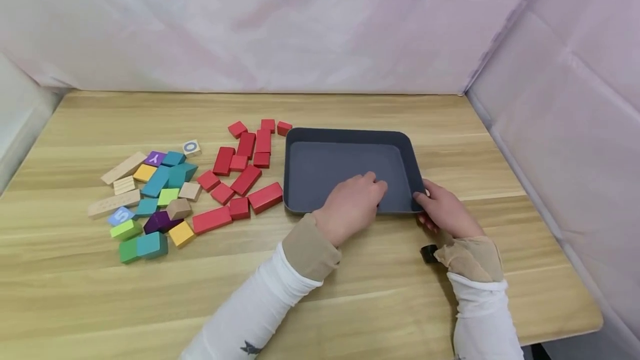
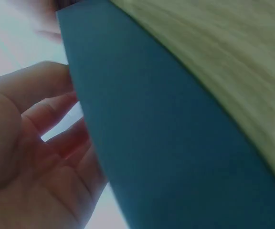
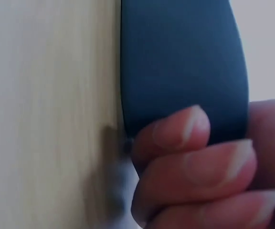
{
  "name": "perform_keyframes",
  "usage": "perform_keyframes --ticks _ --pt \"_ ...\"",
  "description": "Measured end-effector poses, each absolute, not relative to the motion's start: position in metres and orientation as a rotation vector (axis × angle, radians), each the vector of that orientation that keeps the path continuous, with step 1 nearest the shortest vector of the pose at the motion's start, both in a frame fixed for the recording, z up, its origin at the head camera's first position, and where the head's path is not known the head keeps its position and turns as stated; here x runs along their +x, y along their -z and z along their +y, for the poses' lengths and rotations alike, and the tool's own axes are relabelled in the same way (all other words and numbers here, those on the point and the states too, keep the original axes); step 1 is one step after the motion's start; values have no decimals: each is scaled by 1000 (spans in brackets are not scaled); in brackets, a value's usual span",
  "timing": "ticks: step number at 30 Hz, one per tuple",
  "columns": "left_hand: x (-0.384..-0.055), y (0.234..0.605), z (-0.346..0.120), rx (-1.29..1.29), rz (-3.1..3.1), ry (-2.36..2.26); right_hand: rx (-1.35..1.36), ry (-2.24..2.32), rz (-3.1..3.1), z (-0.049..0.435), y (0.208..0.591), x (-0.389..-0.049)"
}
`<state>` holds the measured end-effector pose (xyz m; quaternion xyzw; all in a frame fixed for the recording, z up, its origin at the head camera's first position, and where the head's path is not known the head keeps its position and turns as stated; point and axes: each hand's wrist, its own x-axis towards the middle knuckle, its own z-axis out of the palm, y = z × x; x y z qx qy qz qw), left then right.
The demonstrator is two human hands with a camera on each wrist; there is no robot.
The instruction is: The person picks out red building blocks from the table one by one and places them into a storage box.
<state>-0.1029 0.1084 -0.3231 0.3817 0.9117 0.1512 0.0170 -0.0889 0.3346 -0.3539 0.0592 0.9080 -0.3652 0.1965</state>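
A dark grey rectangular tray [image 1: 345, 160] rests on the wooden table with nothing lying in it. My right hand [image 1: 445, 210] pinches its near right corner, the thumb over the rim and the other fingers against the outside. Those fingers [image 3: 195, 171] lie curled along the outer wall in the right wrist view. My left hand [image 1: 352, 201] reaches over the near rim, its fingers loosely bent above the tray floor. Seen from the left wrist, the palm [image 2: 37, 176] faces the tray's outer wall [image 2: 152, 124], and the fingertips are hidden behind the rim. No object shows in that hand.
Left of the tray lie several red blocks [image 1: 245, 179]. Farther left is a loose group of mixed blocks, among them a blue one [image 1: 156, 181], a purple one [image 1: 158, 222] and a plain wood plank [image 1: 124, 168]. Pale cloth walls [image 1: 250, 32] border the table.
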Motion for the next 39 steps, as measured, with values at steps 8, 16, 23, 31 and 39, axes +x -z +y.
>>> perform_keyframes --ticks 8,16,23,31,39 --pt "-108 327 110 1170 2798 -534 219 1049 2610 329 353 -93" --pt "-104 331 100 1118 2847 -513 222 1098 2660 327 358 -96" --pt "-92 314 58 1053 2993 -633 218 1145 2667 333 363 -96" --pt "-74 312 -7 782 3096 -647 177 1207 2598 342 364 -97" --pt "-72 327 -51 402 3091 -687 137 1179 2608 339 367 -98"
